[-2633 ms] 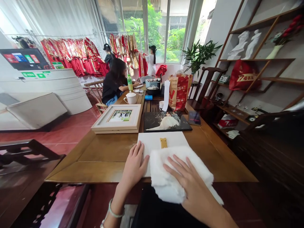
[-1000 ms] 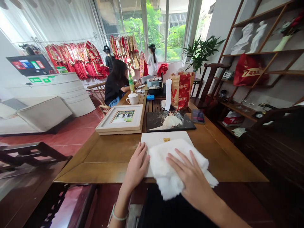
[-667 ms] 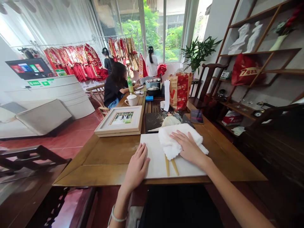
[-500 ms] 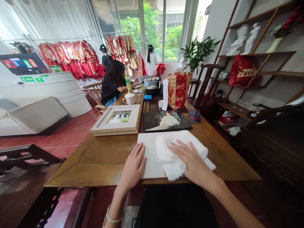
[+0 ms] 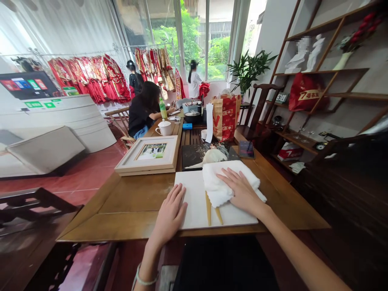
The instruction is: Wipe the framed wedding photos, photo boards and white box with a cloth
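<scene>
A flat white board [image 5: 191, 210] lies at the table's near edge. My left hand [image 5: 171, 208] rests on its left edge, fingers stretched out and lying flat. My right hand [image 5: 241, 188] is spread flat on a bunched white towel [image 5: 216, 194], pressing it against the board's upper right part. Two tapered tan strips [image 5: 209, 210] show on the board below the towel; their upper ends are hidden under it. Just beyond the board lies a dark picture [image 5: 194, 157] with a pale dress on it, partly covered by the towel.
A pale wooden picture frame [image 5: 148, 170] lies to the left on the table [image 5: 121, 206]. Farther back stand a white lidded cup [image 5: 164, 128], a green bottle [image 5: 163, 109] and a red-and-brown paper bag [image 5: 226, 117]. A person [image 5: 142, 109] sits at the table's left side.
My right hand has slid the towel away from me, up the board, uncovering the tan strips and the board's lower right part. My left hand has stayed in place.
</scene>
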### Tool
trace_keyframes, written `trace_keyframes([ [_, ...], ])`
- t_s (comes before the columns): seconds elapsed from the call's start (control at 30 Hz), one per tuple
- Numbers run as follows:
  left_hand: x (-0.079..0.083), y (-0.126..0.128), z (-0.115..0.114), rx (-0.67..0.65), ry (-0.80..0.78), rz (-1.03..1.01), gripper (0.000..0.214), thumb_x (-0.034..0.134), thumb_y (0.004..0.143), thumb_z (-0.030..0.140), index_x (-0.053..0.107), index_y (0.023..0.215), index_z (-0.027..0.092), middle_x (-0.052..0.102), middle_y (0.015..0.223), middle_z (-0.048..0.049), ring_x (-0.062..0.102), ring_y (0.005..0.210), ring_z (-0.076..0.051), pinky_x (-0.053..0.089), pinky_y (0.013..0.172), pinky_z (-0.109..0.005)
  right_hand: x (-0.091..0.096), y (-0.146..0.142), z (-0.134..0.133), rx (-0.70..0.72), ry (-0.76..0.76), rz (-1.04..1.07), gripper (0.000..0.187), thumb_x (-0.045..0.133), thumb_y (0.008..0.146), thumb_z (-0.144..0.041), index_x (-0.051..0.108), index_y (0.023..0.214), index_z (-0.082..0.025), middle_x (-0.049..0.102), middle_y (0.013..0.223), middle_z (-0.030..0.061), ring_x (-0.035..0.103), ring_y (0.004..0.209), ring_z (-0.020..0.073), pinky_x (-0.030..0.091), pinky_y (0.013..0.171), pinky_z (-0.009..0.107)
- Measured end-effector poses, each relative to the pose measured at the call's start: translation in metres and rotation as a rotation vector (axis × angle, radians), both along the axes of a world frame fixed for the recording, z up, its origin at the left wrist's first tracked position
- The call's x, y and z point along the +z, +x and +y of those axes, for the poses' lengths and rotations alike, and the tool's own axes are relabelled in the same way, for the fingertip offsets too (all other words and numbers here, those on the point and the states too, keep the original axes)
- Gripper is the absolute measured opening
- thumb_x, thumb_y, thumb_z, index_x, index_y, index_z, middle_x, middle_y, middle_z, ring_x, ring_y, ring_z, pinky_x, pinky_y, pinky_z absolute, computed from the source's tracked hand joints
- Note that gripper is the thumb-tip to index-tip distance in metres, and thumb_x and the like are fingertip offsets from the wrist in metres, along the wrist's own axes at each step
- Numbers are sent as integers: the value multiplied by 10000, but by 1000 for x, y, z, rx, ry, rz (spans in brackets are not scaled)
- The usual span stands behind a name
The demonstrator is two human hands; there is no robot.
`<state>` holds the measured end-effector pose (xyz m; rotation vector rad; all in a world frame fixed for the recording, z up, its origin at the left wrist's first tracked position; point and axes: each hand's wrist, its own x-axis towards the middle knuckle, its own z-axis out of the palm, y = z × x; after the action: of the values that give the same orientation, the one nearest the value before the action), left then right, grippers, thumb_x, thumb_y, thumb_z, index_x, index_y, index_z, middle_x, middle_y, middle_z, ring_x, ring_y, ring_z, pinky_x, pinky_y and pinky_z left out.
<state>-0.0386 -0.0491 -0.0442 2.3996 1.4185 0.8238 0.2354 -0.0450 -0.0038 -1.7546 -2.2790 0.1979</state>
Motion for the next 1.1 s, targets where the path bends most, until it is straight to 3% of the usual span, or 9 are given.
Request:
trace_keyframes([
  [0.07,0,0,0,-2,2,-6,455,375,938,313,431,1380,215,384,1485,-88,303,1394,-245,296,1122,-491,-2,-5,4,-17,13,-19,833,436,599,-26,398,1407,-224,308,1525,48,178,1420,227,102,1138,524],
  [0.13,0,0,-1,-1,-4,-13,457,370,942,325,432,1380,211,377,1489,-85,294,1398,-241,292,1128,-480,-6,-9,-9,-17,45,-40,852,425,586,-9,396,1410,-224,337,1512,33,194,1414,236,106,1140,527],
  [0.33,-1,3,-2,22,-11,-23,457,369,948,333,423,1386,214,369,1496,-73,260,1412,-234,276,1140,-466,-18,-14,-100,25,150,-82,950,388,557,29,303,1452,-279,260,1539,-45,126,1434,209,124,1149,516],
  [0.4,0,3,-3,27,-14,-18,464,372,946,341,420,1387,204,366,1497,-80,260,1412,-240,276,1139,-469,-18,-13,-118,51,137,-82,970,394,554,15,270,1462,-300,252,1539,-58,127,1435,206,131,1151,514],
  [0.5,1,3,-3,20,-31,2,477,373,942,343,417,1389,182,355,1500,-95,254,1413,-244,275,1138,-471,-13,-10,-111,30,92,-79,937,400,574,3,300,1449,-319,288,1526,-58,164,1427,201,138,1154,499],
  [0.73,3,-1,-2,-3,-51,28,482,348,948,336,403,1396,168,338,1509,-97,242,1418,-232,266,1141,-464,5,-11,-16,-67,-57,-73,842,439,601,-14,377,1421,-196,260,1541,82,161,1424,270,158,1134,520],
  [0.83,4,0,-3,1,-63,32,487,346,950,343,399,1398,161,331,1512,-96,238,1419,-229,265,1143,-456,10,-15,3,-99,-74,-89,796,446,645,-25,370,1423,-171,247,1540,123,168,1421,286,176,1123,530],
  [0.93,4,2,-4,18,-69,23,481,354,946,336,413,1387,152,337,1508,-101,241,1418,-232,268,1142,-456,11,-19,-10,-108,-79,-120,811,431,638,-8,364,1429,-172,265,1535,110,174,1419,291,174,1128,538],
  [1.1,3,4,-5,45,-69,11,470,361,944,326,418,1382,166,342,1507,-92,246,1417,-231,276,1140,-457,2,-22,-85,-83,-34,-191,927,425,544,32,373,1429,-239,294,1528,52,193,1414,294,204,1135,537],
])
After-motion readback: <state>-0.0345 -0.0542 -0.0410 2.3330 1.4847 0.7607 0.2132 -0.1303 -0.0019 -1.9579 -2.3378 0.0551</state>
